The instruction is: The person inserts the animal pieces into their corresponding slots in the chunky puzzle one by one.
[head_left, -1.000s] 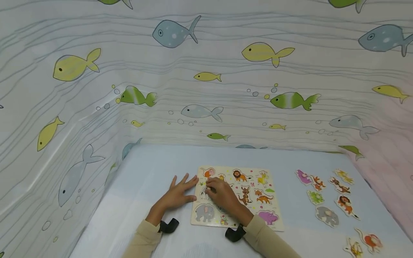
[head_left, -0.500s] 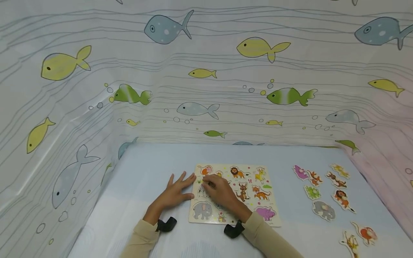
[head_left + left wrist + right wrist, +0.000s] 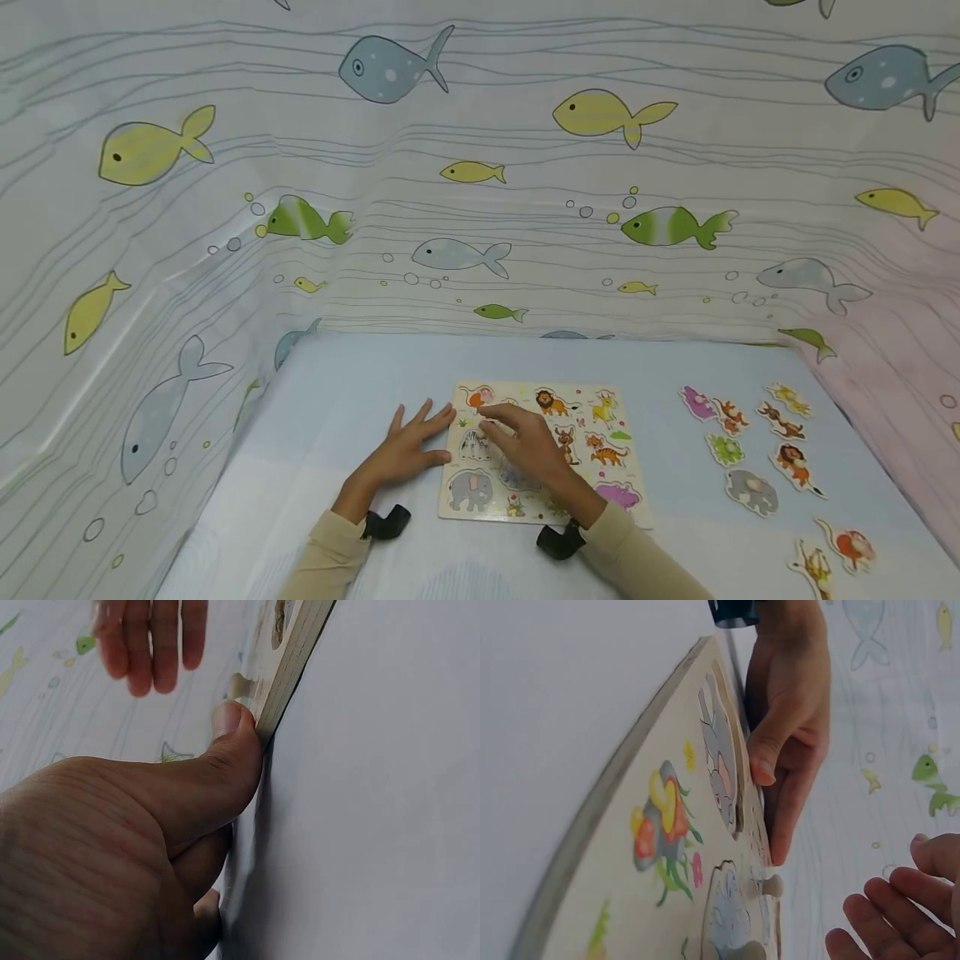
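On the pale blue table (image 3: pixel 360 375), a wooden puzzle board (image 3: pixel 491 510) lies flat in front of the person, printed with animals. From my remote station I see the left hand (image 3: pixel 408 450) resting at the board's left side, its fingers spread apart; the left wrist view shows me the thumb tip against the board's edge, near a pale knob (image 3: pixel 241 685). The right hand (image 3: pixel 528 446) hovers over the middle of the board with its fingers and thumb apart and nothing between them. Just beside its fingertips I make out the zebra (image 3: pixel 474 446), lying within its outline on the board. The right wrist feed gives me a light blue animal (image 3: pixel 727 911) in its recess, and a wooden knob (image 3: pixel 771 886) standing up close by; the right fingers are clear of both.

To the right of the board, well apart from it, I count nine loose cutouts, among them a purple hippo (image 3: pixel 698 402), a green piece (image 3: pixel 726 448), a grey elephant (image 3: pixel 752 492), a lion (image 3: pixel 797 468) and a red monkey (image 3: pixel 852 545). A fish-patterned sheet (image 3: pixel 525 200) rises behind the table.
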Motion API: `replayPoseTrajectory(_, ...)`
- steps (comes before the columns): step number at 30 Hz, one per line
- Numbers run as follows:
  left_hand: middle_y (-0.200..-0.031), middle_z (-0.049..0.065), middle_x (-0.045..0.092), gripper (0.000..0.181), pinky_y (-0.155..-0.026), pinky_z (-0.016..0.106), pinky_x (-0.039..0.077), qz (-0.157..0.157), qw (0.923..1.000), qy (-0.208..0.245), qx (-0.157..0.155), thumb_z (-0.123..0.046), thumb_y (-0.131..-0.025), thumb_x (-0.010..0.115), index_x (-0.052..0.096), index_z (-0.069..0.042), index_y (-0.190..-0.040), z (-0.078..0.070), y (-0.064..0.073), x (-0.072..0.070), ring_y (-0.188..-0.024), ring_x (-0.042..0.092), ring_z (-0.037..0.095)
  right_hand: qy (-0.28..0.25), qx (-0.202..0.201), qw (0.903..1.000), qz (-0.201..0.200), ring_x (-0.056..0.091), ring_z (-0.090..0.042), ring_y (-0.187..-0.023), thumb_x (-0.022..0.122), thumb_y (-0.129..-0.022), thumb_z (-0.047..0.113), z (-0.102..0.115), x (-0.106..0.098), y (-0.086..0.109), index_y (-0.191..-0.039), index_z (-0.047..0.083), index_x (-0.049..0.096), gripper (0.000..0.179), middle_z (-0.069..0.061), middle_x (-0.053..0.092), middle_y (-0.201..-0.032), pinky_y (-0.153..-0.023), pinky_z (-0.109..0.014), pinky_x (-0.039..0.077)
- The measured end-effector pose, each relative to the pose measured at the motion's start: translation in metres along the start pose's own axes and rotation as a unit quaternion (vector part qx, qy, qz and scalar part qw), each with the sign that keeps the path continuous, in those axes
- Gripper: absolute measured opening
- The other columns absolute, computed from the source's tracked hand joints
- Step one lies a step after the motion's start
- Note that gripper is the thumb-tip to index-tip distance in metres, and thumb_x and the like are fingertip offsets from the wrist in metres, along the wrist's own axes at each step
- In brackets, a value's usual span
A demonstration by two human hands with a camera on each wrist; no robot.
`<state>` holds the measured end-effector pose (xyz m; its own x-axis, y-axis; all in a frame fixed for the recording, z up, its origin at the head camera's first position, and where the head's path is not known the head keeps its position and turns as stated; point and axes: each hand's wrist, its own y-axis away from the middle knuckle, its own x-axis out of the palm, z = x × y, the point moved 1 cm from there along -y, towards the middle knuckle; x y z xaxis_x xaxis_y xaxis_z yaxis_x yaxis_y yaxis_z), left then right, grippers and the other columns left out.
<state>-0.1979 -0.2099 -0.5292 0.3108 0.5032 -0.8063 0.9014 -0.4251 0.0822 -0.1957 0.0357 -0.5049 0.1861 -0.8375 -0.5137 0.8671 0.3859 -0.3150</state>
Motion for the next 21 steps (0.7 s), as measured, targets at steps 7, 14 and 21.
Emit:
replayPoseTrajectory(7,-0.162,-0.001,0.03,0.076,-0.122,0.062,-0.014,-0.004,1.0,-0.001,-0.001,-0.039,-0.09,0.07,0.037,-0.018,-0.155,0.0,-0.002,0.003,-0.156,0.012,0.034,0.027,-0.025,0.9993,-0.008,0.065,-0.023,-0.122,0.072,-0.093,0.025,0.001,-0.026,0.017,-0.127,0.013,0.068,0.036,-0.004,0.069,-0.129,-0.098,-0.044,0.057)
replayPoseTrajectory(14,-0.162,-0.001,0.029,0.077,-0.122,0.062,-0.014,0.002,1.0,-0.002,-0.003,-0.038,-0.089,0.071,0.036,-0.018,-0.155,-0.001,-0.001,0.004,-0.156,0.012,0.033,0.065,-0.027,0.9973,-0.024,0.068,-0.026,-0.114,0.075,-0.09,0.024,-0.012,-0.061,0.045,-0.128,0.017,0.068,0.04,-0.004,0.07,-0.128,-0.086,-0.046,0.06)
replayPoseTrajectory(21,-0.162,0.001,0.031,0.076,-0.121,0.063,-0.014,-0.011,0.9999,0.005,0.008,-0.035,-0.09,0.071,0.036,-0.016,-0.155,-0.001,-0.001,0.003,-0.156,0.012,0.034,0.089,-0.03,0.994,-0.055,0.067,-0.027,-0.118,0.077,-0.087,0.015,-0.027,-0.099,0.065,-0.129,0.011,0.067,0.044,-0.003,0.07,-0.127,-0.091,-0.048,0.059)
